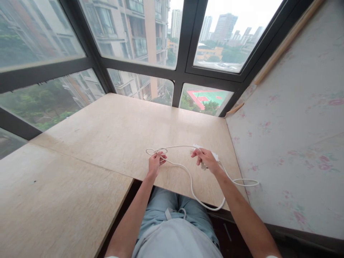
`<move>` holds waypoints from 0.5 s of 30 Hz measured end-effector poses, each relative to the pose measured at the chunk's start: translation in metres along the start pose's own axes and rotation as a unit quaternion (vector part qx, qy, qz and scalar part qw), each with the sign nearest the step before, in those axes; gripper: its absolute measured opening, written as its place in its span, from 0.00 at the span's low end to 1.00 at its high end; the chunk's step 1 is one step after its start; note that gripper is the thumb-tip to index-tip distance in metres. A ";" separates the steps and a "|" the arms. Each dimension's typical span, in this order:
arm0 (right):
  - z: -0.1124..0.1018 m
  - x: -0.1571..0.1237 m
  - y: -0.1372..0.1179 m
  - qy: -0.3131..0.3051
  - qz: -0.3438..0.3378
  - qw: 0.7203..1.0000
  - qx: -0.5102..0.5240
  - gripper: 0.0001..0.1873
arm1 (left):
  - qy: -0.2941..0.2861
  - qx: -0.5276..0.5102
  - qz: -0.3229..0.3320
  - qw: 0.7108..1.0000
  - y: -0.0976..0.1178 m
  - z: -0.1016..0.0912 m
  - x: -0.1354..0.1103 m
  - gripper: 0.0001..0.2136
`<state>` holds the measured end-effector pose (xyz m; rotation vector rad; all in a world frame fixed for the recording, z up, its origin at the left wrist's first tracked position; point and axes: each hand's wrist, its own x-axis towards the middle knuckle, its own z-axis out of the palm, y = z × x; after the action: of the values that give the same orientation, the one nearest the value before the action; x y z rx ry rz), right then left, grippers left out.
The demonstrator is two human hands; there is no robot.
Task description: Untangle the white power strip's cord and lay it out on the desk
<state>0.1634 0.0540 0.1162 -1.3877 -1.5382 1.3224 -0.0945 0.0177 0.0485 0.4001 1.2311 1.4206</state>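
Note:
A white power cord [185,168] lies in loose bends over the beige tabletop, and one bend hangs over its front edge. My left hand [156,163] pinches the cord just below a small knot-like set of loops [158,150]. To the right, my right hand [205,158] is closed with curled fingers around a stretch of the cord; the exact grip is partly hidden. Behind and beneath that hand sits a white power strip [215,156], mostly covered by it. A pale lump, perhaps the plug, shows below the right fingers, too small to tell.
The beige tabletop [115,125] runs back to dark-framed windows [182,75]. At the right stands a floral-papered wall [295,150], with a cord loop [245,182] near it. The tabletop's left section [53,200] extends towards me, past a cut-out corner.

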 end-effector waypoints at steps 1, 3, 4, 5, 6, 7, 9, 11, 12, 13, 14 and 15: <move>-0.006 0.002 -0.008 0.007 -0.003 1.000 0.023 0.26 | -0.007 0.012 -0.005 1.000 0.001 -0.002 -0.002 0.17; -0.019 0.008 -0.021 0.055 -0.027 0.997 0.039 0.27 | -0.026 0.046 -0.008 0.999 0.004 -0.005 -0.005 0.17; -0.025 0.012 -0.026 0.085 -0.046 0.995 0.032 0.26 | -0.038 0.066 -0.003 0.997 0.006 -0.006 -0.007 0.17; -0.031 0.016 -0.030 0.112 -0.065 0.991 0.019 0.25 | -0.050 0.088 0.005 0.995 0.008 -0.007 -0.009 0.17; -0.036 0.020 -0.033 0.131 -0.083 0.988 0.004 0.25 | -0.060 0.110 0.015 0.992 0.010 -0.008 -0.010 0.17; -0.040 0.024 -0.035 0.139 -0.096 0.986 -0.008 0.24 | -0.066 0.132 0.026 0.989 0.012 -0.008 -0.011 0.18; -0.044 0.031 -0.036 0.132 -0.109 0.985 -0.020 0.24 | -0.065 0.162 0.044 0.984 0.016 -0.008 -0.013 0.18; -0.044 0.036 -0.035 0.109 -0.117 0.987 -0.025 0.23 | -0.052 0.164 0.062 0.983 0.021 -0.007 -0.014 0.18; -0.042 0.038 -0.033 0.096 -0.121 0.988 -0.028 0.23 | -0.046 0.155 0.072 0.984 0.024 -0.006 -0.015 0.17; -0.041 0.039 -0.032 0.083 -0.124 0.988 -0.033 0.23 | -0.045 0.142 0.080 0.986 0.027 -0.005 -0.016 0.17; -0.039 0.040 -0.030 0.067 -0.125 0.989 -0.037 0.23 | -0.052 0.124 0.086 0.987 0.030 -0.005 -0.018 0.17; -0.037 0.040 -0.028 0.049 -0.123 0.990 -0.041 0.23 | -0.068 0.101 0.089 0.989 0.033 -0.004 -0.020 0.18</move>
<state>0.1813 0.1038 0.1471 -1.2474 -1.6526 1.0367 -0.1094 0.0051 0.0824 0.7511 1.2549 1.3970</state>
